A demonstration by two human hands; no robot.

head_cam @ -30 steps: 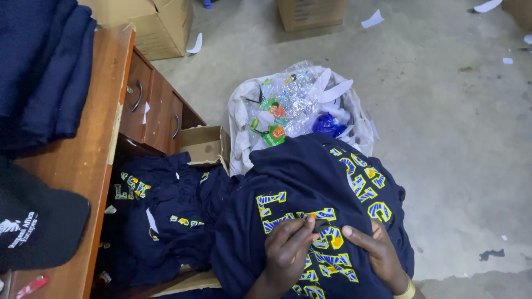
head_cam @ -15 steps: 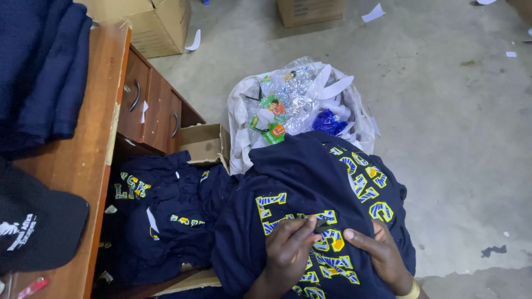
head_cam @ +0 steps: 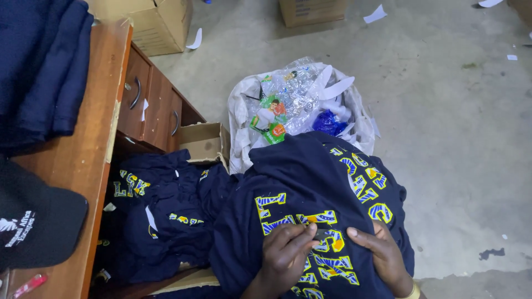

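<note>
**Hands on the printed shirt, barely moved**

Compared with the frame a second earlier, little had changed. The left hand (head_cam: pixel 285 252) had shifted a touch, its fingertips now pinched narrowly around a small dark object (head_cam: pixel 322 232) that showed more plainly than before; what the object was could not be told. The right hand (head_cam: pixel 382 252) stayed flat on the cloth, fingers spread fairly wide, holding nothing.

Both hands rested on a navy shirt (head_cam: pixel 310 188) lying rumpled across the person's lap at the lower middle of the view. It bore large block letters in yellow and blue, patterned with stripes, running in rows across its front; the hands covered part of the lower rows.

To its left, more navy shirts (head_cam: pixel 160 216) with the same print lay heaped in a cardboard box (head_cam: pixel 202 141) beside a wooden desk (head_cam: pixel 91 160) with drawers. A black cap (head_cam: pixel 36 221) and folded dark cloth (head_cam: pixel 41 66) sat on the desk. Just beyond the shirt stood a white sack (head_cam: pixel 241 119) full of clear plastic wrappers, on a grey concrete floor (head_cam: pixel 443 111) strewn with paper scraps.
</note>
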